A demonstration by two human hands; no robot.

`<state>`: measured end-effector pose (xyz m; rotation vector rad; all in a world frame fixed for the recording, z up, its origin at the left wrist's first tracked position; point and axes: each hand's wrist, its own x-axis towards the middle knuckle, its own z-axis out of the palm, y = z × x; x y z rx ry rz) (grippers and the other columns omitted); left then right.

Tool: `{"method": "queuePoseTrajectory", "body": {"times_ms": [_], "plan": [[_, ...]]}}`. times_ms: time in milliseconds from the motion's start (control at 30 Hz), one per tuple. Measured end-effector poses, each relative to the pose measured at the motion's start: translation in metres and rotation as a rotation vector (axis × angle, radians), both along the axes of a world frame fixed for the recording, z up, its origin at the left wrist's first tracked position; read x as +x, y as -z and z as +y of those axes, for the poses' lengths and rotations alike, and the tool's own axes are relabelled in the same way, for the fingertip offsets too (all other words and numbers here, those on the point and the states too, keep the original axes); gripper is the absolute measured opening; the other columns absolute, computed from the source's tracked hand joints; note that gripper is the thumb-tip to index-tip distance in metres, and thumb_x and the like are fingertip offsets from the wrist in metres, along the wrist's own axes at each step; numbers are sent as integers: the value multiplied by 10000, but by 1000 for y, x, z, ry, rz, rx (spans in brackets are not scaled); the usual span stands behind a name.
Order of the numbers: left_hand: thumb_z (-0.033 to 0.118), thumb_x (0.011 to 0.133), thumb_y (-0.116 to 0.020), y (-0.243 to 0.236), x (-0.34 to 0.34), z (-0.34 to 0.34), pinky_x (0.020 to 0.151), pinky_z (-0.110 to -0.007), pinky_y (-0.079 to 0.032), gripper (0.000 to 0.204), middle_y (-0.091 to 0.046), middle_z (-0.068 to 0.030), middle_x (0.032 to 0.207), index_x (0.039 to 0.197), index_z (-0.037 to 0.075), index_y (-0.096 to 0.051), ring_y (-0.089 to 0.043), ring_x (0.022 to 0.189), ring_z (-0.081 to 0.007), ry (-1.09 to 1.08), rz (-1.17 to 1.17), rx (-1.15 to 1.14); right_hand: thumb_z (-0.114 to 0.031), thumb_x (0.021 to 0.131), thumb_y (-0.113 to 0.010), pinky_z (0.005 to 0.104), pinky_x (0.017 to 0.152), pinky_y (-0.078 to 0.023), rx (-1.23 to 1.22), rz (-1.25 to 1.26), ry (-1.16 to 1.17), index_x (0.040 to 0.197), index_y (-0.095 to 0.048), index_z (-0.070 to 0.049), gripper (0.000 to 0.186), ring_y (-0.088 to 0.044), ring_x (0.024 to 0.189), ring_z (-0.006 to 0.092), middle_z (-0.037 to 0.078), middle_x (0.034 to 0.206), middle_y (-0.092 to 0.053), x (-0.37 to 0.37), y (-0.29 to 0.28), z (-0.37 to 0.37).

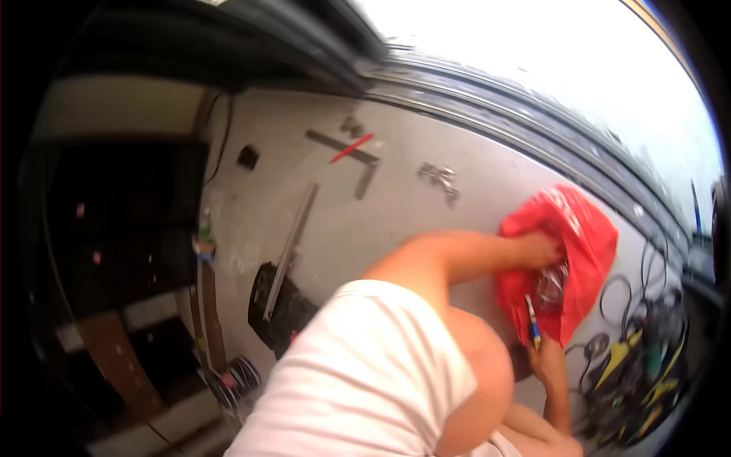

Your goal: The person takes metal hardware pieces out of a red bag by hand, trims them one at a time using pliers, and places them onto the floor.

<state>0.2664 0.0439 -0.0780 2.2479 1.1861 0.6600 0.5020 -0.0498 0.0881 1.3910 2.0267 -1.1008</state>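
My left hand (542, 251) reaches into an open red bag (586, 251) lying on the light grey floor (396, 206); its fingers are blurred and partly hidden. Clear plastic packets (552, 289) show inside the bag below that hand. My right hand (547, 362), at the bag's lower edge, is closed round a small tool (533, 327) with a blue and yellow handle and a metal tip pointing up.
Square tool (365, 179), red pencil-like stick (343, 152), small metal parts (438, 174), metal bar (293, 247) on black case (266, 297). Yellow-black tool bag (640, 381) with cables lies right. Long rails (487, 107) cross the top; dark cabinet (122, 213) stands left.
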Motion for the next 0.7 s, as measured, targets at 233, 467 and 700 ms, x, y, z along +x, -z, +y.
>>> {"method": "queuePoseTrajectory", "body": {"times_ms": [233,467,700], "plan": [[134,850,-601,-8,10,4,710,-475,-589,246,-781,-153,994,962,60,-807,-746,906,-322,11,322,-207,-212,912,-675,511,705,-494,-100,-92,3,1018,-634,53,289,-680,828,483,318,835,-672,-27,-22,13],[138,818,-652,-64,1,24,728,-464,-578,239,-779,-138,1033,976,58,-812,-744,953,-304,-46,223,-211,-203,913,-672,486,690,-494,-99,-135,10,1011,-629,53,277,-688,792,439,292,813,-674,-19,-29,33],[154,804,-682,-89,-44,13,709,-464,-572,185,-772,-157,914,886,45,-806,-738,870,-341,-16,106,-259,-193,914,-669,461,676,-494,-124,-80,24,1004,-623,53,266,-695,757,396,266,791,-676,-2,-26,33]]}}
